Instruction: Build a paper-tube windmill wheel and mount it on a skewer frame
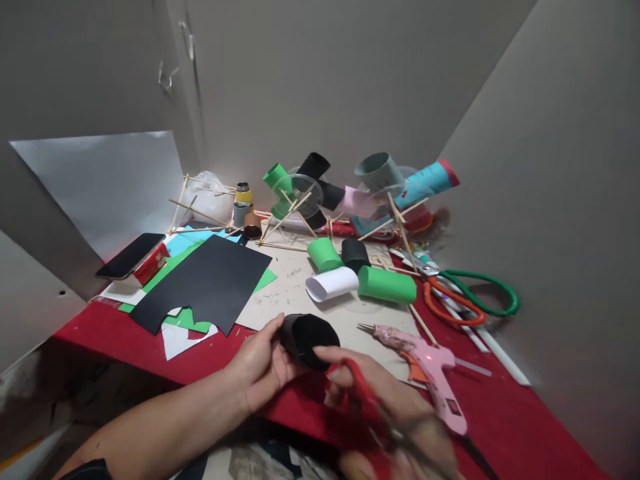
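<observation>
Head view, left hand (260, 367) fingers grasping black paper roll (310, 339), axis roughly left-right, right hand (400, 417) fingers gripping red scissors (359, 390)

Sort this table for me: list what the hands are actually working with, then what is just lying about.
In hand: black paper roll, held by the left hand; red scissors, in the right hand.
Lying about: pink glue gun, green roll, white roll, black sheet, phone, orange scissors.
</observation>
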The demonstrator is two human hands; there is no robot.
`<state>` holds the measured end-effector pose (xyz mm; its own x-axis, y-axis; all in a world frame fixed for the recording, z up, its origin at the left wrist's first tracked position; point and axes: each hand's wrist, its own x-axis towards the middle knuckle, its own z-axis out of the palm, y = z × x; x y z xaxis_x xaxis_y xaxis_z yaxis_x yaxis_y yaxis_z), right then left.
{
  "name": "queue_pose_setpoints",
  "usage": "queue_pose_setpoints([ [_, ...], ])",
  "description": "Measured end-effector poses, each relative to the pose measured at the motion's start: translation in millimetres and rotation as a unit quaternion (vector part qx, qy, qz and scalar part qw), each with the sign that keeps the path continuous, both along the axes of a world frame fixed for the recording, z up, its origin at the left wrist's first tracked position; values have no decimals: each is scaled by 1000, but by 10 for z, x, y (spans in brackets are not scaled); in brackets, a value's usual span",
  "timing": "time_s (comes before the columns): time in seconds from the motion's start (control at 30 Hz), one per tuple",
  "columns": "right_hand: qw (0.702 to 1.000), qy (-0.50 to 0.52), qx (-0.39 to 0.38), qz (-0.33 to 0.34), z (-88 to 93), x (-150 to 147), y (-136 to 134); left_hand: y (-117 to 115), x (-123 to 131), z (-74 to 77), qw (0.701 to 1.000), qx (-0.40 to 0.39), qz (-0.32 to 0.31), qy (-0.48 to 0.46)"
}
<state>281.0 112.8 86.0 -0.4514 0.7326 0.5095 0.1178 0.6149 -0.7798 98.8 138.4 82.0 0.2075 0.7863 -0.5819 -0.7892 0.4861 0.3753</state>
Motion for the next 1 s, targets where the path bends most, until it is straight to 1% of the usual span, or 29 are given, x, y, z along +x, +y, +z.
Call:
queue_pose_setpoints([
  [0.03, 998, -15, 63, -15, 11, -60, 1, -20, 16, 20, 1000, 3, 5, -3],
  [0.07, 994, -26, 103, -29, 13, -113, 12, -44, 25, 40, 1000, 7, 5, -5],
  [0.1, 990, -29, 127, -47, 9, -156, 31, -68, 26, 53, 1000, 13, 0, -5],
  [0.17, 988, -36, 127, -76, 2, -198, 80, -113, 4, 51, 999, 28, -26, -9],
  [0.27, 987, -36, 104, -118, 24, -172, 135, -153, -57, -16, 997, 55, -57, -18],
  [0.37, 986, -46, 79, -138, 90, -126, 140, -153, -92, -84, 995, 83, -47, -29],
  [0.43, 987, -67, 58, -135, 139, -124, 129, -146, -91, -99, 994, 90, -40, -40],
  [0.5, 987, -102, 40, -120, 178, -145, 120, -148, -83, -96, 995, 75, -49, -47],
  [0.6, 980, -165, 39, -99, 215, -192, 121, -172, -89, -98, 990, 70, -110, -54],
  [0.67, 975, -197, 53, -93, 231, -218, 129, -195, -108, -119, 981, 93, -160, -56],
  [0.73, 971, -218, 59, -80, 250, -237, 135, -215, -128, -148, 972, 114, -197, -58],
  [0.9, 966, -237, 81, -58, 332, -256, 116, -228, -144, -199, 959, 135, -236, -79],
  [1.0, 961, -251, 97, -58, 396, -246, 99, -213, -164, -214, 953, 152, -254, -60],
])
